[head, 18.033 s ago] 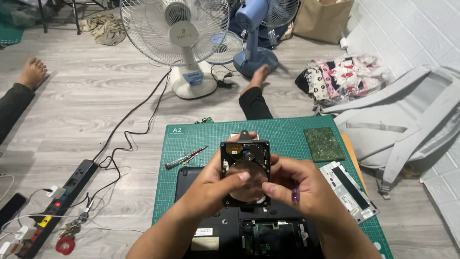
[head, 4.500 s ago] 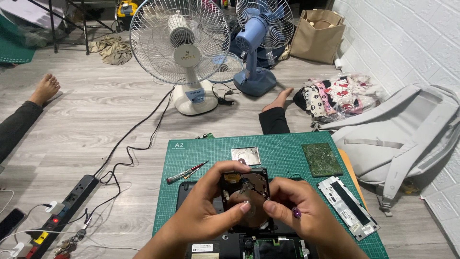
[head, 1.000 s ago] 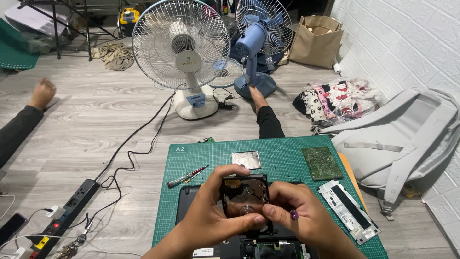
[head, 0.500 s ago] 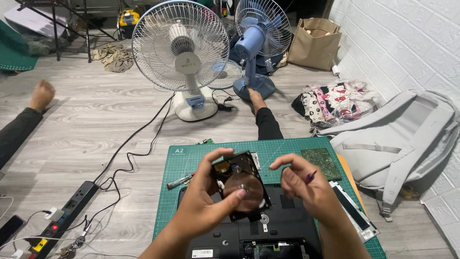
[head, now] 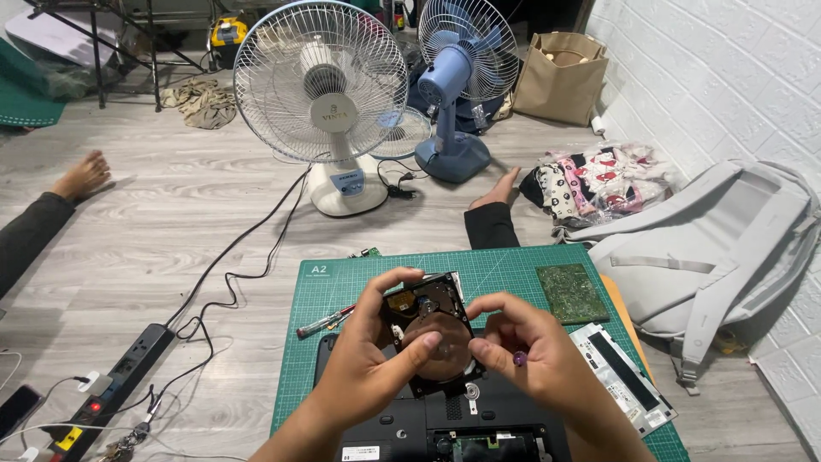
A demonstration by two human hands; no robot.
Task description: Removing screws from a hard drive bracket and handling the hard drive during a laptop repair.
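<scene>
Over the green mat [head: 513,265], above the black laptop base [head: 445,423]:
Drive: opened hard drive [head: 430,338] aloft, tilted, platter exposed.
Left hand [head: 376,359]: clamping the drive alone, thumb across platter.
Right hand [head: 522,355]: just off the casing, now pinching a small purple piece [head: 518,359], likely freed.

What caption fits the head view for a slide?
Left hand holds an opened hard drive over a green cutting mat; right hand alongside.
</scene>
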